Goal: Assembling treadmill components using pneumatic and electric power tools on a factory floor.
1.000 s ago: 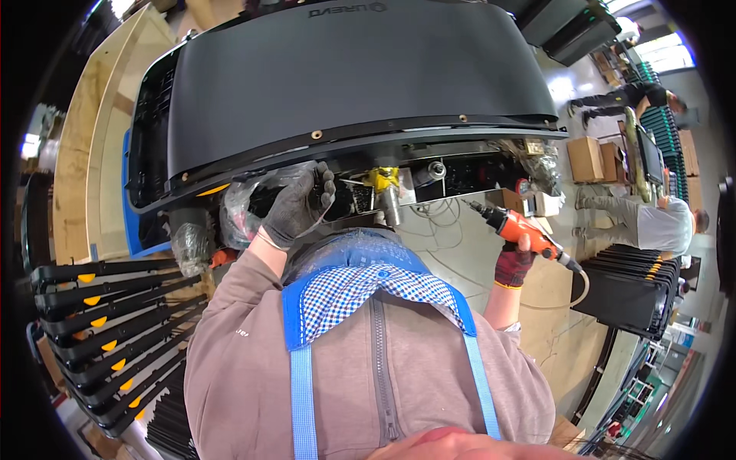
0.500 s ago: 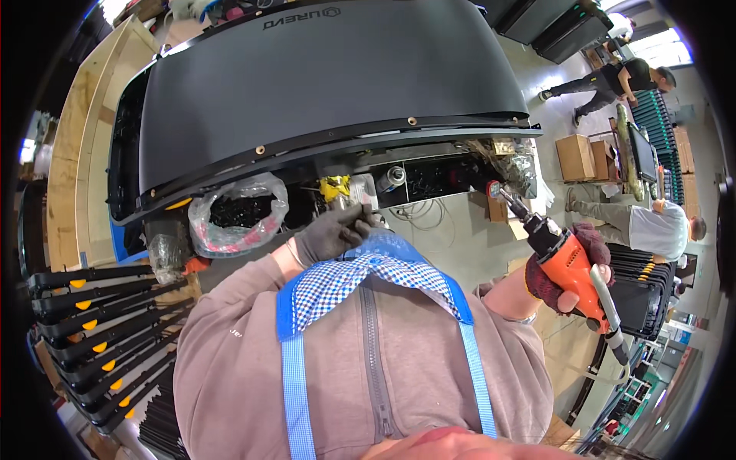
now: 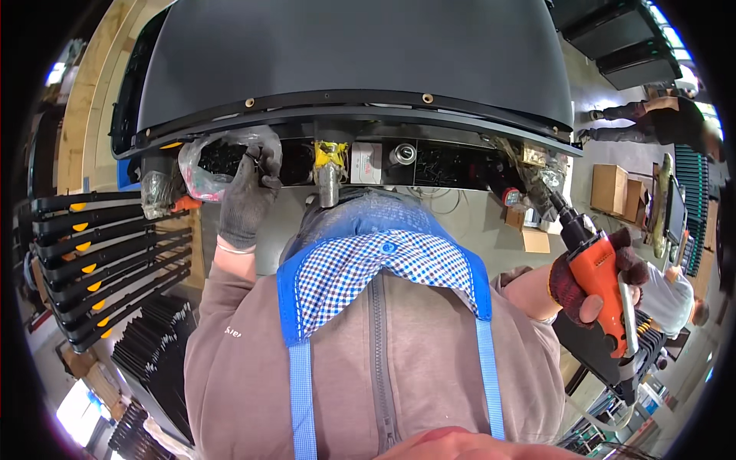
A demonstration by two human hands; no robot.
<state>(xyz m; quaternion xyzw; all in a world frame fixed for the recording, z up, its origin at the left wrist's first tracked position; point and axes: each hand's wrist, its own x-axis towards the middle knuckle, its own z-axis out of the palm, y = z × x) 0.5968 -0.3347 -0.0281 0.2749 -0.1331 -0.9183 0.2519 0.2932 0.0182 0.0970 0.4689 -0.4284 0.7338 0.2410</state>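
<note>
My left hand, in a dark grey glove, reaches over the near rim of a clear plastic bag holding small black pieces. Its fingers are bent and drawn together at the pieces; the fingertips are too dark to show what they pinch. Out to the right, my right hand, in a dark red knitted glove, is wrapped round an orange power screwdriver. The tool's black nose points up and left, toward the right end of the parts tray.
A large dark flat panel spans the far side. Below its edge, the parts tray holds a white box, a yellow-wrapped cylinder and a can. Black frames are stacked left. Other people and cardboard boxes are right.
My left hand has moved left, from before my chest to the plastic bag. The screwdriver in my right hand sits slightly farther right and lower. The view has shifted.
</note>
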